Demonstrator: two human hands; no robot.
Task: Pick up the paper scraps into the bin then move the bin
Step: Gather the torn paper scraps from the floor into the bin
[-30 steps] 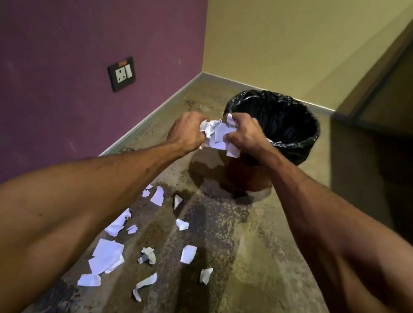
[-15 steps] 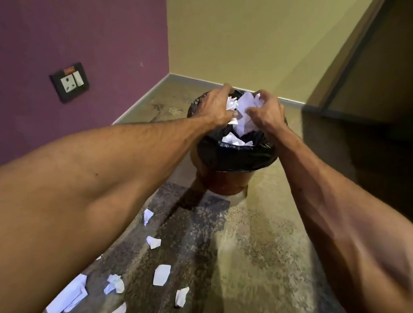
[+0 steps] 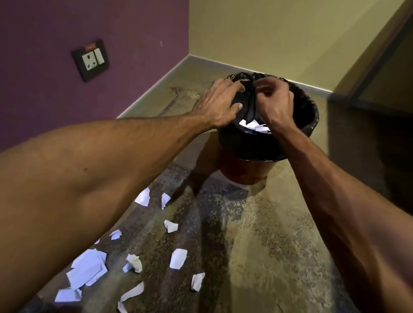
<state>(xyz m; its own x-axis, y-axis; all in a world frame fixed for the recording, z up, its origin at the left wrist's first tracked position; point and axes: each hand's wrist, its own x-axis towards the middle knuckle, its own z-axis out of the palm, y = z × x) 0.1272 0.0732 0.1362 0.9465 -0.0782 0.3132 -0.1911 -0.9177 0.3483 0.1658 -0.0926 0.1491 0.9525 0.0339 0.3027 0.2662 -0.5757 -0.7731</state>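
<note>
A round bin [image 3: 253,149] with a black liner stands on the floor near the room's corner. White paper scraps [image 3: 253,125] lie inside it. My left hand [image 3: 219,103] hovers over the bin's left rim with fingers spread and holds nothing. My right hand [image 3: 274,102] is above the bin's opening, its fingers loosely curled and empty. Several white scraps [image 3: 178,258] are scattered on the floor in front of the bin, with larger pieces [image 3: 87,268] toward the lower left.
A purple wall with a power socket [image 3: 90,60] runs along the left. A yellow wall closes the back. A dark door frame [image 3: 384,56] and deep shadow lie to the right. The floor is mottled concrete.
Both hands carried a bundle of scraps from in front of the bin to over its opening and let it go. The scraps now lie inside and both hands are empty.
</note>
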